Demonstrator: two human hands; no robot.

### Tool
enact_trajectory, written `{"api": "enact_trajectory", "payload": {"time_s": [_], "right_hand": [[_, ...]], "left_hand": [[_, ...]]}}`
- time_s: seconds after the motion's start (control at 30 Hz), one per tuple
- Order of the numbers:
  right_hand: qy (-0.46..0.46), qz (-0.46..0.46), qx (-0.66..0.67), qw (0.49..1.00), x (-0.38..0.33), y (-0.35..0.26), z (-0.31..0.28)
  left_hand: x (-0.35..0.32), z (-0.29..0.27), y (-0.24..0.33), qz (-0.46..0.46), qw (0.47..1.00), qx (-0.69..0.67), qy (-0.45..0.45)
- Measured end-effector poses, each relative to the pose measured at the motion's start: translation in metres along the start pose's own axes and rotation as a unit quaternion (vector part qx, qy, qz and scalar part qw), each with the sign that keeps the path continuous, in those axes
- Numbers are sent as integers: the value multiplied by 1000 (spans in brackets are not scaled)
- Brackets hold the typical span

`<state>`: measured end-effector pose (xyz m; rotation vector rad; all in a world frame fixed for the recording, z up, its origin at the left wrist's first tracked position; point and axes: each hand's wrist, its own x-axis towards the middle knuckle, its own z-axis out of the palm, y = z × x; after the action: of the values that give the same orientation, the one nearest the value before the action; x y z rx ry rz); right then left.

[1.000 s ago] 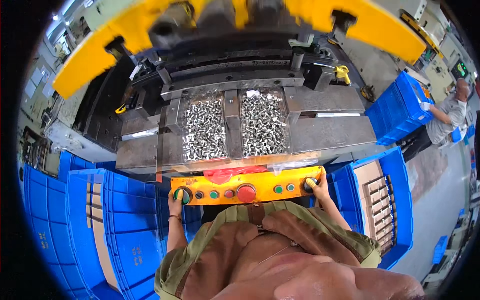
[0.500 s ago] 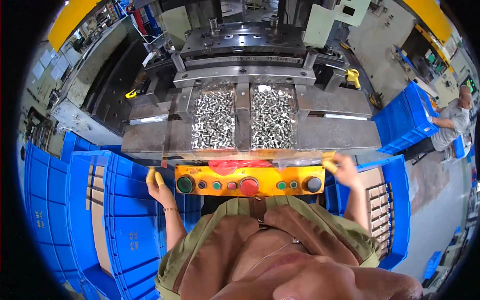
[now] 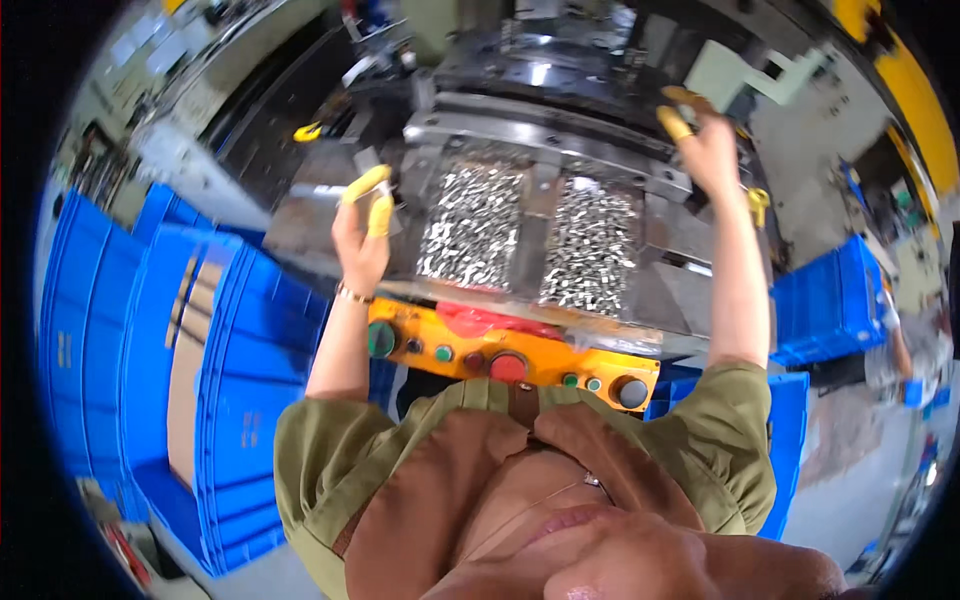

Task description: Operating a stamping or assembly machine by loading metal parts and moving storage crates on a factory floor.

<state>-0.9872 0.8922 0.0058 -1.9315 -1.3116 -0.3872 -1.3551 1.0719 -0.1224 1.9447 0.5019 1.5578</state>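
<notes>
My left hand (image 3: 361, 240), with yellow coverings on its fingertips, is raised just left of the left-hand batch of small bright metal screws or rivets (image 3: 470, 225). Its thumb and finger curl toward each other around a thin greyish piece, too blurred to name. My right hand (image 3: 712, 150) reaches far forward near the right end of the dark metal press tooling (image 3: 540, 75). Yellow covers its thumb, and its fingers are apart with nothing visible in them. A second batch of the same metal parts (image 3: 590, 245) lies between the hands, right of the first.
Before my body runs a yellow control panel (image 3: 540, 362) with green, red and black buttons; red plastic (image 3: 495, 322) lies behind it. Blue crates (image 3: 240, 400) stand at left, one holding cardboard. Another blue crate stack (image 3: 825, 305) and a blurred person (image 3: 915, 350) are at right.
Both hands have moved forward and up from beside the control panel, the right one farther, to the tooling. The whole view has tilted clockwise and blurred.
</notes>
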Motion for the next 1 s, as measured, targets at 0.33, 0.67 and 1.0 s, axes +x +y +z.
{"api": "enact_trajectory", "payload": {"time_s": [0.33,0.67,1.0], "right_hand": [[-25,-14,61,998,3,30,14],[1,-47,-28,998,22,30,21],[-29,0,-164,986,60,42,42]], "left_hand": [[-62,-65,-7,-280,954,3,106],[-87,-93,-68,-267,917,105,276],[19,-48,5,95,937,275,194]]}}
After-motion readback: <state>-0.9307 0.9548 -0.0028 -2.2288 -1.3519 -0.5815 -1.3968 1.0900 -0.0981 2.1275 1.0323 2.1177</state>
